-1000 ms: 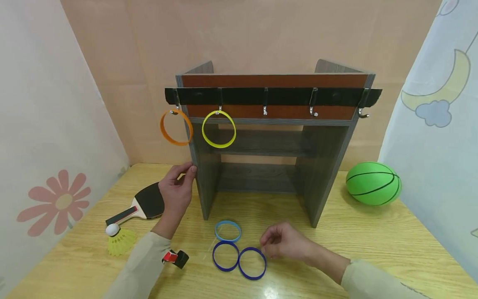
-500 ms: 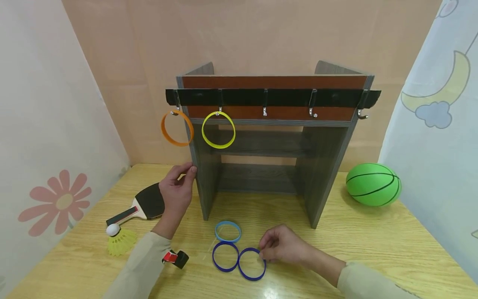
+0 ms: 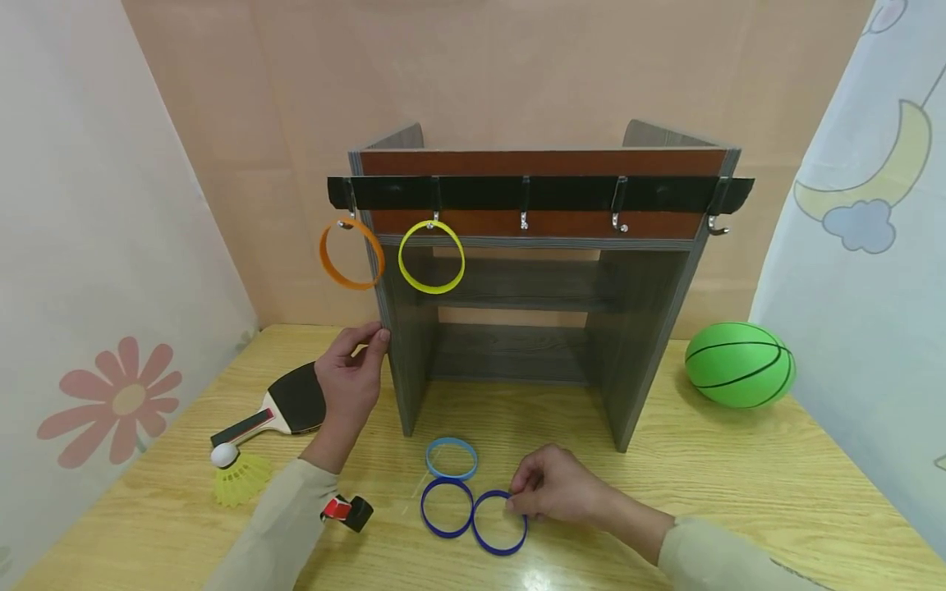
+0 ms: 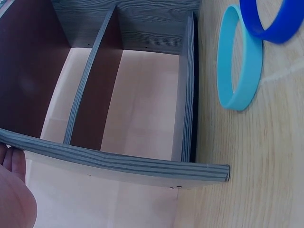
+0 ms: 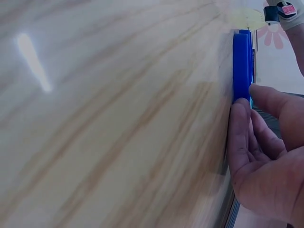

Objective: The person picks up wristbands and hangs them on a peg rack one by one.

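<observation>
Thumb and fingers of my right hand (image 3: 557, 486) pinch the upper right edge of a dark blue wristband (image 3: 482, 539) lying on the table; in the right wrist view the blue wristband (image 5: 241, 64) is seen edge-on between thumb and fingers. A second dark blue wristband (image 3: 424, 519) touches it on the left, and a light blue wristband (image 3: 452, 476) lies just behind. My left hand (image 3: 349, 377) grips the front edge of the grey wooden shelf's (image 3: 405, 361) left side panel. From the shelf's hooks hang an orange wristband (image 3: 325, 264) and a yellow wristband (image 3: 402, 267).
A black strip (image 3: 480, 193) with several metal hooks crosses the shelf's top front. A table tennis bat (image 3: 296, 400) and a yellow shuttlecock (image 3: 242, 478) lie on the left. On the right rests a green ball (image 3: 739, 364). Fabric walls surround the wooden table (image 3: 739, 468).
My right hand has shifted slightly left, from beside the right-hand dark blue wristband to pinching its edge. The left hand stays at the shelf panel.
</observation>
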### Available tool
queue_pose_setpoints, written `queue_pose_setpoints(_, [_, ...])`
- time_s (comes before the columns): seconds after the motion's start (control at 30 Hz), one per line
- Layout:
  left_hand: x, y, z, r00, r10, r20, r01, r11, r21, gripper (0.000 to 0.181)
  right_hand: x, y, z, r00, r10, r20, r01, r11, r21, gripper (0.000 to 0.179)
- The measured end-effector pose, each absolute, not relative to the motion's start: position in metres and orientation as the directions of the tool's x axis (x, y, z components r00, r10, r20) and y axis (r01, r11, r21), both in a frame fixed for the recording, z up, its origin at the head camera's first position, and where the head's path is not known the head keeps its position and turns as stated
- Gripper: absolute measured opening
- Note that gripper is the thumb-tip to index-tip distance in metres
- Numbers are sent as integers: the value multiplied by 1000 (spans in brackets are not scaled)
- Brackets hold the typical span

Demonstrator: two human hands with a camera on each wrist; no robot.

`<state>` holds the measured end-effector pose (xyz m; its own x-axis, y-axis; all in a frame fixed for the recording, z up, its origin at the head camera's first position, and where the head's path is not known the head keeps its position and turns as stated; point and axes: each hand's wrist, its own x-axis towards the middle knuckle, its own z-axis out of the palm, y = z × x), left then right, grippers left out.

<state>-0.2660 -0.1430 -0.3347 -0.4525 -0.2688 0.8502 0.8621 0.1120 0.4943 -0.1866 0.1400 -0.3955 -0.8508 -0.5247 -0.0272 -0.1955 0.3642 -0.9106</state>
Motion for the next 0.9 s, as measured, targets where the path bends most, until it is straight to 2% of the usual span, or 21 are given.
queue_pose_setpoints(0.5, [-268,-144,-336,-437,-266,859,874,98,476,10,-186,137,-393,-843,-538,13,-282,420,-862,12])
queue_pose_setpoints(0.9, [-267,-144,-336,-445,-264,856,868,107,484,9,-186,147,-388,-845,-532,-54,-173,367,-914,10])
